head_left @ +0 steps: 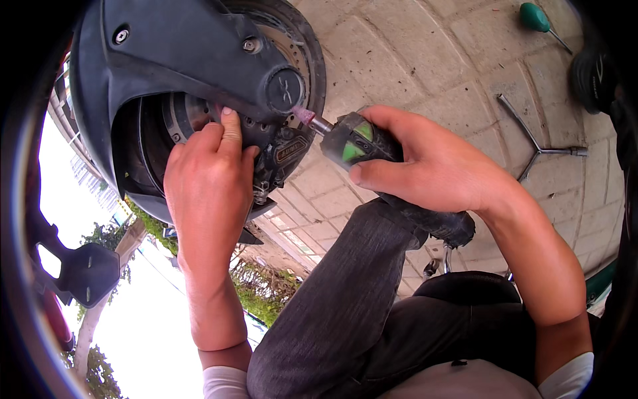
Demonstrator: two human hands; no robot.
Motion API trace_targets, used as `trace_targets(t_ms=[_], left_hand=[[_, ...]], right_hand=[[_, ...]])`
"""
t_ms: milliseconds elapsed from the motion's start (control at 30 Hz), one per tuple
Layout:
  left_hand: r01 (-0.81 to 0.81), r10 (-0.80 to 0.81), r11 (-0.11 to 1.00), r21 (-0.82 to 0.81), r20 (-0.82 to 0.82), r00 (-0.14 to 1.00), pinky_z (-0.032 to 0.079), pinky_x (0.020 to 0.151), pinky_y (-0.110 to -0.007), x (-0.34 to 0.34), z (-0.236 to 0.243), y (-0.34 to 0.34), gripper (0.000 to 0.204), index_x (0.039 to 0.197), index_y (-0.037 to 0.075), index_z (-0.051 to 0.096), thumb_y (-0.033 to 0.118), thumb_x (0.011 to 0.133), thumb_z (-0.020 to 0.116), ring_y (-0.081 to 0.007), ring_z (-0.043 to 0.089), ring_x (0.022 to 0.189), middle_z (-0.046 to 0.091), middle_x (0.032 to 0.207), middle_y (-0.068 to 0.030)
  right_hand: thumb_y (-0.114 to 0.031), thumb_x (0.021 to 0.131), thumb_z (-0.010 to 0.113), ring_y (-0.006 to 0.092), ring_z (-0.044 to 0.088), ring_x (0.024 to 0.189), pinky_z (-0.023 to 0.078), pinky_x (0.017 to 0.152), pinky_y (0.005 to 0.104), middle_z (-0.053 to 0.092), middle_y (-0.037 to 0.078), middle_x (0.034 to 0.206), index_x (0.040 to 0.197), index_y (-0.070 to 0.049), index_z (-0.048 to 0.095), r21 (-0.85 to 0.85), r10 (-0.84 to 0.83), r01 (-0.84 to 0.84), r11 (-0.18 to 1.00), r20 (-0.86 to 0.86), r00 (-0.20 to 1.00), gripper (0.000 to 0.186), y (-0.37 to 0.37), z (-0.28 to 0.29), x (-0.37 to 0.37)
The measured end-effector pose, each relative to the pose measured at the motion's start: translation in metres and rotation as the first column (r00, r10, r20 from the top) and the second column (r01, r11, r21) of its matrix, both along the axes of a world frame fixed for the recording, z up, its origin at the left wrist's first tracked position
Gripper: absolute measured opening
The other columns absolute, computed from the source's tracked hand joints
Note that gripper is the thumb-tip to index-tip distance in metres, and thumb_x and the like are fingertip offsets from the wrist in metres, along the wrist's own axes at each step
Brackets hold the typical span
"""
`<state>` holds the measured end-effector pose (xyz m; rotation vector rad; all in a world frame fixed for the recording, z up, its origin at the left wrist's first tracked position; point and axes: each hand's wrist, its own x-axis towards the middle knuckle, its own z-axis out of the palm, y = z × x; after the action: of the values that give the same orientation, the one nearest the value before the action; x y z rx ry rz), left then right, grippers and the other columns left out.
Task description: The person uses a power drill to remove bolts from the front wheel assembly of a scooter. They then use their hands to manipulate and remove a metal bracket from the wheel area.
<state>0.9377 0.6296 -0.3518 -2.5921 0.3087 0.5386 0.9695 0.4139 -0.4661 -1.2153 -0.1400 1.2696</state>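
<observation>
My left hand is at the vehicle's front wheel, under a dark plastic cover. Its fingers are bent, with the index finger reaching up beneath the cover edge; whatever they grip there is hidden. Close by sits the brake caliper, with bolts and small fittings below it. My right hand is wrapped round a black-and-green handheld power tool. From its metal shaft sticks a pinkish tapered tip, beside the round cap on the cover; contact cannot be made out.
On the paving lie a Y-shaped socket wrench and a green-handled screwdriver, both to the right. A black shoe is at the right rim. My bent knee rises below the tool, near a black stool seat.
</observation>
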Motion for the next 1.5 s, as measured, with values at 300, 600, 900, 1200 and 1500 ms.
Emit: trace_targets(t_ms=[300, 600, 900, 1200, 1500], left_hand=[[-0.013, 0.012, 1.000, 0.006, 0.018, 1.000, 0.050, 0.074, -0.039, -0.001, -0.003, 0.001, 0.046, 0.119, -0.001, 0.068, 0.012, 0.075, 0.077, -0.0288, 0.062, 0.081, 0.063, 0.088, -0.0091], [-0.030, 0.029, 0.995, -0.090, -0.016, 0.999, 0.049, 0.073, -0.041, 0.001, 0.000, 0.005, 0.042, 0.119, -0.001, 0.067, 0.006, 0.078, 0.073, -0.0322, 0.061, 0.078, 0.062, 0.088, -0.0120], [-0.151, 0.122, 0.973, -0.177, -0.162, 0.979, 0.047, 0.070, -0.045, 0.013, 0.010, 0.007, 0.037, 0.118, -0.004, 0.065, -0.003, 0.082, 0.061, -0.0400, 0.059, 0.077, 0.060, 0.089, -0.0185], [-0.227, 0.153, 0.935, -0.274, -0.266, 0.952, 0.046, 0.071, -0.046, 0.024, 0.016, 0.015, 0.037, 0.118, -0.003, 0.064, -0.004, 0.081, 0.061, -0.0410, 0.059, 0.081, 0.058, 0.087, -0.0200], [-0.203, 0.133, 0.938, -0.283, -0.246, 0.960, 0.047, 0.070, -0.046, 0.023, 0.020, 0.022, 0.036, 0.118, -0.001, 0.064, -0.003, 0.082, 0.061, -0.0401, 0.060, 0.079, 0.059, 0.084, -0.0183]], right_hand=[[-0.024, 0.083, 0.066, 0.0225, 0.065, 0.070, 0.051, 0.065, 0.0354, 0.066, 0.014, 0.076, 0.104, 0.006, 0.061, 0.026, -0.017, 0.017, 1.000, -0.031, 0.999, 0.037, 0.000, -0.004, 0.000], [-0.024, 0.083, 0.066, 0.0226, 0.067, 0.074, 0.052, 0.069, 0.0345, 0.068, 0.015, 0.081, 0.110, 0.005, 0.062, 0.026, -0.038, 0.039, 0.999, -0.038, 0.999, 0.039, 0.000, -0.011, -0.007], [-0.025, 0.084, 0.067, 0.0204, 0.065, 0.073, 0.050, 0.068, 0.0340, 0.067, 0.013, 0.079, 0.108, 0.004, 0.063, -0.005, 0.008, -0.008, 1.000, -0.021, 1.000, 0.038, -0.001, -0.007, -0.006], [-0.014, 0.088, 0.068, 0.0072, 0.051, 0.079, 0.044, 0.068, 0.0254, 0.057, -0.001, 0.087, 0.114, 0.000, 0.060, -0.006, 0.065, -0.066, 0.998, -0.131, 0.989, 0.030, 0.003, -0.002, -0.003], [-0.024, 0.085, 0.068, 0.0112, 0.052, 0.066, 0.042, 0.059, 0.0303, 0.059, 0.003, 0.074, 0.107, 0.003, 0.062, 0.019, -0.038, 0.040, 0.999, -0.100, 0.994, 0.035, 0.008, -0.003, -0.012]])
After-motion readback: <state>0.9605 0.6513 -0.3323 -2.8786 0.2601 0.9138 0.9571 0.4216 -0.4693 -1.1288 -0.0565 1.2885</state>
